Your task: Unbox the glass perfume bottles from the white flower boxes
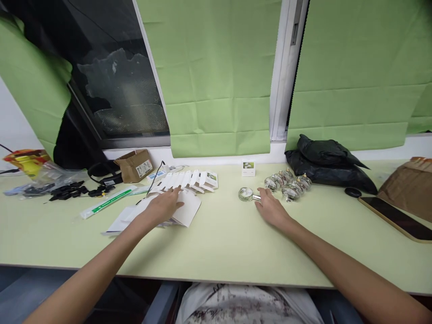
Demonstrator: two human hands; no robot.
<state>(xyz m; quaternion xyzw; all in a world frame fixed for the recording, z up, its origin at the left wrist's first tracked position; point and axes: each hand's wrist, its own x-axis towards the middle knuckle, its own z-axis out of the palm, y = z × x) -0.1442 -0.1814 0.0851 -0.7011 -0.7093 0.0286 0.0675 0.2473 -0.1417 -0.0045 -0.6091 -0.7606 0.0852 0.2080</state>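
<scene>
While no label reads clearly, left hand on flat cartons

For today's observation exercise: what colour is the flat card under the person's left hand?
White; the flat card under the left hand shows clearly in the head view.

A pale green desk runs the full width of the view, its front edge cutting straight across below. Behind it sits a white window sill, and above that a window showing dark glass with a dim reflection. Green cloth hangs over the middle pane, creased in even folds; another sheet covers the right pane, and a third drapes at the far left. A white window frame stands upright between the two sheets. The light is even and soft.
</scene>
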